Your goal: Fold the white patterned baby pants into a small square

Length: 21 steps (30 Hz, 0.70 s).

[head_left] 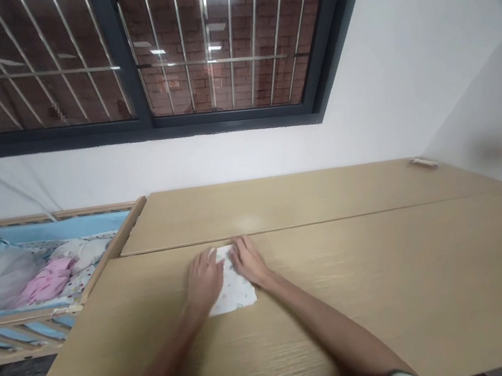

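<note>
1. Head view, place: had the white patterned cloth (234, 290) on the wooden tabletop (387, 280), between both hands, just short of the seam before the back board (304, 196); well apart from the crib (113, 243) at left.
2. Head view, hands: laid the left hand (205, 279), palm down with fingers loosely bent, over the cloth's left side; set the right hand (251, 263), fingers curled, at its far right side. Could not tell pinching from mere pressing.
3. Head view, progress: judged as partway through, with the near part already flat and the far part not yet free of the fingers. Could not tell any folding beneath the hands.
4. Head view, direction: judged the long axis to run away from the body toward the back board, with the near edge almost parallel to the seam.
</note>
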Motion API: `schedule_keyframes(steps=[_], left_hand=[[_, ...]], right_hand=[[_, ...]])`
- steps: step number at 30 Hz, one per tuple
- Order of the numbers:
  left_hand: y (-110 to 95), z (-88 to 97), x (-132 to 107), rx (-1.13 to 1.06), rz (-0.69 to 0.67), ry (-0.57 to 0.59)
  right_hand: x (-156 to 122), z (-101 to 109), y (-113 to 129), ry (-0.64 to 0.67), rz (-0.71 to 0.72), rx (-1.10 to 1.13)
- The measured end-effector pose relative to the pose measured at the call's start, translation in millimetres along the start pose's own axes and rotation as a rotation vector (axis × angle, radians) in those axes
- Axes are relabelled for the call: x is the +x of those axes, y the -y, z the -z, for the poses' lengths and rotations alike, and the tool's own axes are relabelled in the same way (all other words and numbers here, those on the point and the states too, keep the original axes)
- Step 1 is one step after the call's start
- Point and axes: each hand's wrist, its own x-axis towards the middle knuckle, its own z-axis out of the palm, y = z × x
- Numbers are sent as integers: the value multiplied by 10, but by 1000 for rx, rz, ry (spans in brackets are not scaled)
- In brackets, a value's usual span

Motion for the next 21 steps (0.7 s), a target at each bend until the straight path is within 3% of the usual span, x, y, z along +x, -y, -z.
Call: schedule_keyframes(steps=[2,5,8,12,21], left_hand=[[-207,59,-370,54,-98,14],[-454,119,-906,139,-104,66],[-562,126,-1240,210,-73,96],[-537,55,-1393,254,-71,93],[-366,25,-1377,250,-145,107]], right_hand=[[-155,74,146,76,180,-17],[-345,153,351,336,481,40],[-428,148,460,542,617,111],[-400,7,437,623,627,85],[119,-302,89,524,479,-122]])
